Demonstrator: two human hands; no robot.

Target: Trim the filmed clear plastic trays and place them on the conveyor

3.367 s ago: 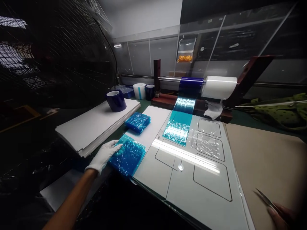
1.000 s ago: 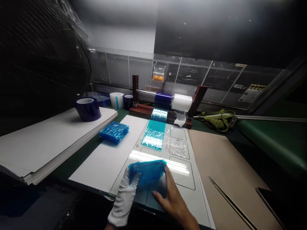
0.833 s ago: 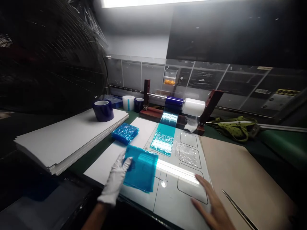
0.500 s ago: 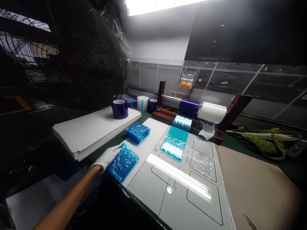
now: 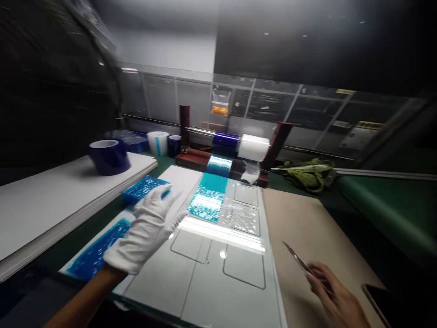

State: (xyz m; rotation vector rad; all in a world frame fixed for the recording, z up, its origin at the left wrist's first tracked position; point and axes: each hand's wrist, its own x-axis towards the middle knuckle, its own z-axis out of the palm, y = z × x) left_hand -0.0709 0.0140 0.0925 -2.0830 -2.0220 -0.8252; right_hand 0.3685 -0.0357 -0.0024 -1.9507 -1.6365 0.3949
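Note:
My left hand [image 5: 145, 230], in a white glove, hovers palm down with its fingers apart. It is over the edge between the blue film stacks and the glass sheet [image 5: 160, 291], holding nothing. Beneath its wrist lies a stack of blue film squares [image 5: 94, 253]; a second blue stack [image 5: 136, 190] sits just behind the hand. My bare right hand [image 5: 336, 296] grips a slim, pointed metal tool [image 5: 296, 256], tip toward the glass; whether knife or tweezers, I cannot tell. A strip of blue film [image 5: 208, 200] runs from the blue roll [image 5: 226, 140] onto the glass.
A white roll [image 5: 254, 146] shares the rod of the red-brown stand. Purple-blue tape [image 5: 114, 161] stands on stacked white sheets [image 5: 41, 193] at left. Brown board [image 5: 300, 218] lies at right, near a dark flat object [image 5: 375, 298]. Behind are a green patterned item [image 5: 303, 175] and clear bubbled film [image 5: 244, 216].
My left hand has lifted off the nearer blue stack and moved right, fingers spread. My right hand has come into view, holding the pointed tool that lay on the board. The view has swung right.

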